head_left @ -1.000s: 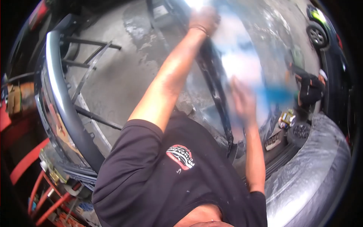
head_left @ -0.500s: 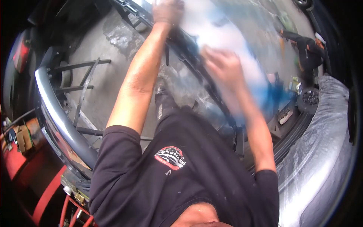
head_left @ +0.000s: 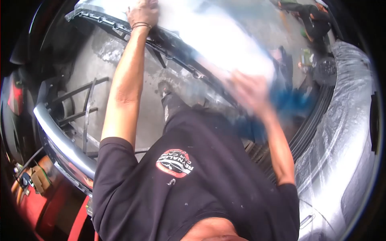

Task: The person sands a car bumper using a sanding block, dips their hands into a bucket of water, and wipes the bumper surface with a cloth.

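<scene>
A long glossy panel (head_left: 209,36), white with glare, runs from the upper left to the centre right, its dark slotted edge towards me. At the top, my left hand (head_left: 144,14) is closed at the panel's near edge; what its fingers hold is hidden. My right hand (head_left: 251,90), smeared by motion, is over the panel's right end, and its grip cannot be made out. A blurred blue, sheet-like thing (head_left: 291,102) lies just right of and below that hand.
A silver bumper (head_left: 60,128) and dark metal stand bars (head_left: 86,112) are at left. Plastic sheeting (head_left: 341,120) covers something at right. A co-worker (head_left: 315,22) bends at the upper right. A cardboard box (head_left: 40,178) is at lower left.
The view has shifted, bringing more of the panel's left end into sight. Both hands now appear farther left in the frame, my left hand still at the near edge.
</scene>
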